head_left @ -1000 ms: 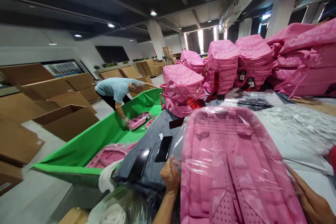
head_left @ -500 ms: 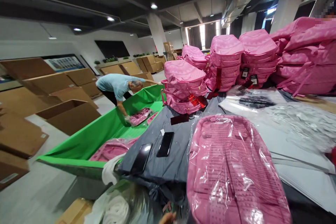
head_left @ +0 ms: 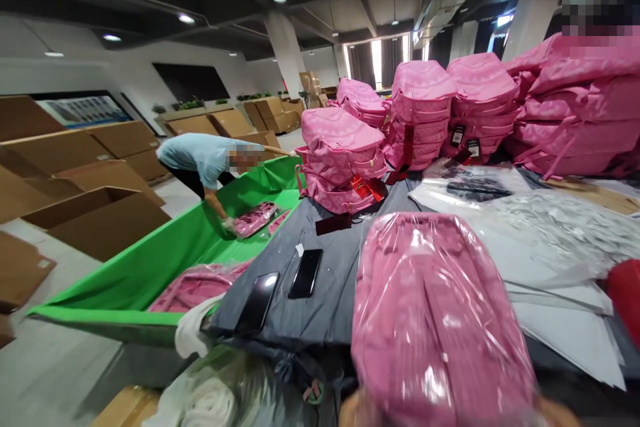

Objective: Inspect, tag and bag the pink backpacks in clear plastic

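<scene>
Nearest, at the bottom edge, the left grip (head_left: 357, 408) and the right grip (head_left: 555, 411) show only as blurred patches at the two lower corners of a pink backpack (head_left: 440, 320) in clear plastic. The fingers are hidden or smeared, so I cannot tell whether either is spread or pinching the plastic. The backpack lies between the two, straps side up, reaching away from them over the near part of the dark-covered surface (head_left: 333, 320); whether its near end rests or is lifted, I cannot tell.

The step in hand looks like handling the bagged backpack by its near end. The next move seems to call for an even hold at both corners, since the plastic looks slick and loose.

Left of the backpack are two phones, the nearer one (head_left: 257, 303) and the farther one (head_left: 305, 273); to its right lie white sheets (head_left: 560, 333) and a heap of clear bags (head_left: 565, 227). Beyond the surface's left side, a green bin (head_left: 125, 280) holds more wrapped pink bags, and a person in a light blue shirt (head_left: 197, 157) leans into it. Stacked pink backpacks (head_left: 345, 140) stand farther back, with cardboard boxes (head_left: 100, 220) off to the left.
</scene>
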Available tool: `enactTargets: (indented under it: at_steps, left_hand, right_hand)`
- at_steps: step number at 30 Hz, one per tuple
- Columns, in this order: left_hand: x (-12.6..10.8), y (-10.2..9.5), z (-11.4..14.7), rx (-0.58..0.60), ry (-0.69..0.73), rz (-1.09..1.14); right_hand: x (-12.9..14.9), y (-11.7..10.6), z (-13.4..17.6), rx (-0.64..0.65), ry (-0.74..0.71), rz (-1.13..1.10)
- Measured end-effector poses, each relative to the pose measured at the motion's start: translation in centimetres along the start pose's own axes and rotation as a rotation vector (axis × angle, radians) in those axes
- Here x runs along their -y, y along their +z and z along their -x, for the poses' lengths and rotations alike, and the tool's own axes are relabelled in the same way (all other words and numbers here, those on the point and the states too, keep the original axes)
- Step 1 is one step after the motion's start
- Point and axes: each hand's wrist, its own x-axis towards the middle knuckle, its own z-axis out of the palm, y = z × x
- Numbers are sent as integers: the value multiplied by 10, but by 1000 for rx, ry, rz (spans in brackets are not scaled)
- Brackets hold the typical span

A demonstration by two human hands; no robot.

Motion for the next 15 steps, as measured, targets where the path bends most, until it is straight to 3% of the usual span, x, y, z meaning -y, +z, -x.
enactTargets:
  at_steps: [4,5,8,10,12,13,15]
  left_hand:
    - [-55,3,-43,217,179,278]
    - [-70,-1,-61,188,227,293]
    - [-94,-23,-104,-235,281,236]
    - [-84,-38,-110,-402,245,226]
    - [-60,-41,-93,-433,109,282]
    - [-47,-37,-78,-396,-1,338]
    - [-26,-22,-43,-172,-238,461]
  right_hand:
    - [27,-16,-73,1,46,-97]
    - [34,-25,-95,-12,33,-101]
    - [37,-55,-131,-160,64,-107]
    - [22,-70,-122,-278,124,-59]
    - [-2,-73,-92,-252,235,-7]
    - [-13,-70,-73,-181,325,-14]
    - [-25,-60,-37,-43,531,-121]
